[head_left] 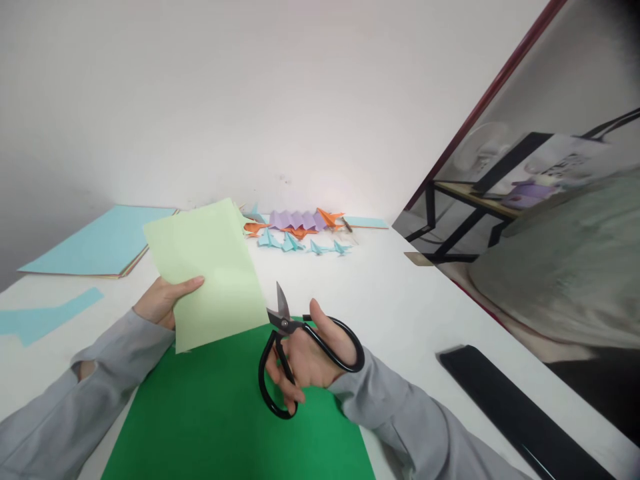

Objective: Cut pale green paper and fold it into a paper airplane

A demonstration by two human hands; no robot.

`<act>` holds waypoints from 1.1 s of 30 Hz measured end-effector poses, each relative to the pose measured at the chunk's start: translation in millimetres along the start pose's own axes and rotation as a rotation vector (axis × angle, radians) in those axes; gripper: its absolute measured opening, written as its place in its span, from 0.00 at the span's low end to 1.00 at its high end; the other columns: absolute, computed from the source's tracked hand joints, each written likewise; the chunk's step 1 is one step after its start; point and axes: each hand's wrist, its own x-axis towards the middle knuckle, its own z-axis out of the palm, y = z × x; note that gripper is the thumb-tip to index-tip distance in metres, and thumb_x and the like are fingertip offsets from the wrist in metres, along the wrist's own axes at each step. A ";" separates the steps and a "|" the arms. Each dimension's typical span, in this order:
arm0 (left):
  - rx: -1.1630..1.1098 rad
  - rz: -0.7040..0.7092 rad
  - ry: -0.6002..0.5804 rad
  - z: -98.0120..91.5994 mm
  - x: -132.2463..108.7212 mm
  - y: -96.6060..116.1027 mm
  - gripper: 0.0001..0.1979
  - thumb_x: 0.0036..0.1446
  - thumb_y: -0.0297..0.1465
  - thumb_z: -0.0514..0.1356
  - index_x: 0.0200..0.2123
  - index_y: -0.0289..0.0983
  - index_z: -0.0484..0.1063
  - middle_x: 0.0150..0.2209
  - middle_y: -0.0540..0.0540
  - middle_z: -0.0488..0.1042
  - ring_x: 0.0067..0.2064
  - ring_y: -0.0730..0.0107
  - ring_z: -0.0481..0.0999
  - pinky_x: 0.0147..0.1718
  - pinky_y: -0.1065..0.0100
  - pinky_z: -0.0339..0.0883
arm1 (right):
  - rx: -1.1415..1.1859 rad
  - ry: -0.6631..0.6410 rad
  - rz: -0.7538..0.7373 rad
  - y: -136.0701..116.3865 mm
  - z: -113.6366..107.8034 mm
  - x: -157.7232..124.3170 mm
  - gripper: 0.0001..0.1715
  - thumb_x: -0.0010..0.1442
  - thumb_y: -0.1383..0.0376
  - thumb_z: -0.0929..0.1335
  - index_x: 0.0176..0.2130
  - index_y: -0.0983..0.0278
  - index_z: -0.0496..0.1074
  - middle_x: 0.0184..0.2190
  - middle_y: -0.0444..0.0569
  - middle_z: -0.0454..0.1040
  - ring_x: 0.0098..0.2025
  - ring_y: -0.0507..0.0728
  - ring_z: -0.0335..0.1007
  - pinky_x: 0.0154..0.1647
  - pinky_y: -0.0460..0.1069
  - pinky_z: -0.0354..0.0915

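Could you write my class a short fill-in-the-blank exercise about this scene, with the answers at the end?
1. The right hand holds black-handled scissors with their blades ____ (open or closed).
2. The left hand holds a light-green paper sheet, seen to the ____ (left or right) of the scissors.
3. The large sheet beneath the scissors is coloured dark ____.
4. The zigzag-folded paper near the wall is coloured ____.
Answers: open; left; green; purple.

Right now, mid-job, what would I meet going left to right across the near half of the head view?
Light blue paper scrap → pale green sheet → black-handled scissors → long black object.
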 end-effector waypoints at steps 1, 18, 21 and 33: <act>0.001 -0.012 -0.008 -0.2 0.1 -0.4 0.31 0.36 0.29 0.70 0.48 0.43 0.70 0.48 0.43 0.75 0.48 0.45 0.74 0.31 0.58 0.77 | 0.004 -0.009 0.008 0.5 0.2 0.1 0.56 0.50 0.34 0.38 0.40 0.69 0.68 0.25 0.52 0.71 0.19 0.52 0.59 0.33 0.61 0.64; -0.056 -0.008 -0.007 -3.9 4.7 -4.4 0.27 0.37 0.28 0.70 0.45 0.40 0.72 0.47 0.43 0.76 0.45 0.49 0.76 0.33 0.60 0.77 | -0.076 0.156 -0.182 -4.3 11.5 6.2 0.48 0.53 0.34 0.42 0.60 0.56 0.51 0.31 0.49 0.73 0.20 0.54 0.64 0.26 0.52 0.58; -0.048 -0.020 0.009 -4.6 5.8 -4.7 0.27 0.38 0.28 0.70 0.46 0.41 0.72 0.47 0.44 0.75 0.45 0.50 0.76 0.33 0.60 0.77 | -0.094 0.199 -0.188 -5.2 14.0 6.7 0.48 0.53 0.35 0.41 0.61 0.57 0.48 0.30 0.48 0.73 0.20 0.54 0.64 0.26 0.53 0.58; -0.004 -0.073 -0.038 0.5 -0.5 -1.0 0.30 0.36 0.28 0.70 0.48 0.43 0.71 0.45 0.44 0.77 0.43 0.48 0.77 0.31 0.60 0.77 | -0.002 0.038 0.001 -2.5 5.0 2.8 0.56 0.49 0.34 0.36 0.45 0.66 0.65 0.25 0.51 0.72 0.18 0.52 0.58 0.31 0.60 0.62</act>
